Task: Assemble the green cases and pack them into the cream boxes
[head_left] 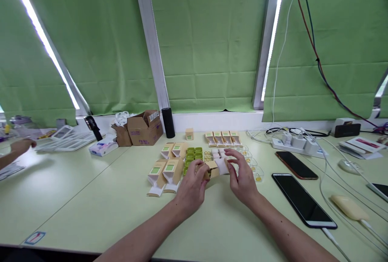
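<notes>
Over the middle of the table, my left hand (192, 185) is closed around a small tan cardboard box (213, 169), which lies tilted. At the box's right end, a white flap (222, 165) stands out, and the fingers of my right hand (242, 173) pinch its edge. Left of my hands stand several tan boxes with green labels (156, 171), their white flaps hanging open at the front. Just behind my left hand are several green square cups (194, 153). Small yellowish pieces (207, 156) and clear plastic cups (257, 172) lie behind and beside my right hand.
A row of tan boxes (222, 137) stands farther back. Phones (303, 199), a power strip (298, 144) and cables occupy the right. At back left are a brown carton (145, 128), a black cylinder (168, 122) and a tissue pack (103, 147). Another person's hand (22, 145) shows far left.
</notes>
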`<state>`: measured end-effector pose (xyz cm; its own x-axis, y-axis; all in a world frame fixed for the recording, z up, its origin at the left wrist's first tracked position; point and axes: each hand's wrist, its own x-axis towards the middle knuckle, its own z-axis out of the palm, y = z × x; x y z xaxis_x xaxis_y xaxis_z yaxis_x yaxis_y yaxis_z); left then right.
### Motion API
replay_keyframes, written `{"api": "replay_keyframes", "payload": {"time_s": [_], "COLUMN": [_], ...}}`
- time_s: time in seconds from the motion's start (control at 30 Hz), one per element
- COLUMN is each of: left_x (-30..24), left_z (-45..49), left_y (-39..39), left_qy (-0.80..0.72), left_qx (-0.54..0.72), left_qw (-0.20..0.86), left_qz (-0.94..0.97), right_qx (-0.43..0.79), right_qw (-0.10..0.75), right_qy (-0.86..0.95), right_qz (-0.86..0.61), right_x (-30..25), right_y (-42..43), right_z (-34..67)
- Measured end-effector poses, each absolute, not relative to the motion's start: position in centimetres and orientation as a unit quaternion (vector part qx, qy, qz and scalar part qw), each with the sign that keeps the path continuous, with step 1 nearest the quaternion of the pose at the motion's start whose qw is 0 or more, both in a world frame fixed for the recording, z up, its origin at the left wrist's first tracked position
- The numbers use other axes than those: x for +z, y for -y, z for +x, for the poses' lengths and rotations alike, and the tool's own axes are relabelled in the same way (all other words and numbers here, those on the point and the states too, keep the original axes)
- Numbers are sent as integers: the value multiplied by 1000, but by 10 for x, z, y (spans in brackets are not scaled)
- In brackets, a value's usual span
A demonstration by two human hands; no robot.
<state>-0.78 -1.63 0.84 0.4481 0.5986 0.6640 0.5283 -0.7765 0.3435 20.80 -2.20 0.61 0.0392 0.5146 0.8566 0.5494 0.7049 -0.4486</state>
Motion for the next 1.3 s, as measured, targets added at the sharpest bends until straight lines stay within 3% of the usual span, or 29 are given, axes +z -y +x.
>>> {"api": "replay_keyframes", "payload": {"time_s": [0.2,0.37,0.67,1.3], "left_x": [7,5,4,5], "left_z": [-8,-8,-9,-9], "left_y": [18,19,19,19], "left_qy": [-342,-353,-354,-361], "left_qx": [400,393,401,398], "left_qw": [49,50,79,98], "left_qz": [849,847,841,837], "right_qx": [-170,-228,-165,-91], "right_qw": [570,554,508,518], "right_qy": [760,771,770,789], "right_qz": [-262,-218,-349,-317], "right_x": [14,19,11,9], "right_y": [20,26,20,26], "right_z": [213,213,216,209]}}
